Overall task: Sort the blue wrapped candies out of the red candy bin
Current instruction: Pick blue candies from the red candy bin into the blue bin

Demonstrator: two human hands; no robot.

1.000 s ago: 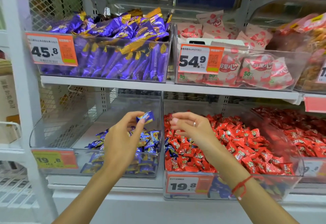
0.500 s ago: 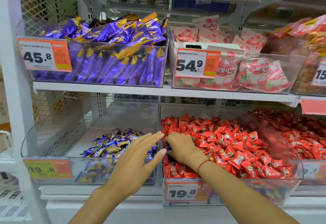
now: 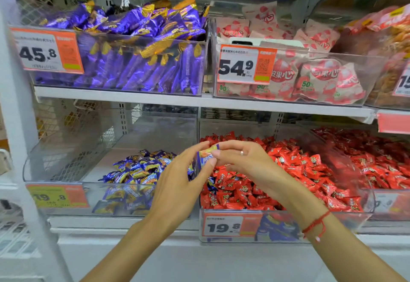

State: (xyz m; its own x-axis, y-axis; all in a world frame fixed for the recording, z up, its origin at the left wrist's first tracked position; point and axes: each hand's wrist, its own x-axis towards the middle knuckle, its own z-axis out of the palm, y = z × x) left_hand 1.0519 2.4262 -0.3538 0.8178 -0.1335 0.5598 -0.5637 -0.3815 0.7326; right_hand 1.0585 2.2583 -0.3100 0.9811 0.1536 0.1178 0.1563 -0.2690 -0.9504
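Note:
Over the divider between the two lower bins, a blue wrapped candy (image 3: 205, 156) sits between both hands. My right hand (image 3: 246, 164) pinches its right end with thumb and fingertips. My left hand (image 3: 177, 184) reaches in from the left, with fingers above the candy and thumb below it. The clear red candy bin (image 3: 346, 219) on the right is piled with red candies (image 3: 288, 166). One more blue candy (image 3: 211, 185) shows at its left edge, and others (image 3: 277, 228) lie low behind its front wall. The left bin (image 3: 66, 170) holds a small heap of blue candies (image 3: 137, 170).
The shelf above carries a bin of purple packs (image 3: 133, 64) and a bin of pink-and-white packs (image 3: 310, 77). A second bin of red candies (image 3: 377, 161) stands further right. A white upright post (image 3: 20, 126) frames the left side. Orange price tags hang on the bin fronts.
My right hand came up out of the red bin with a blue candy. My left hand, flat and empty half a second ago, rose to meet it at the divider.

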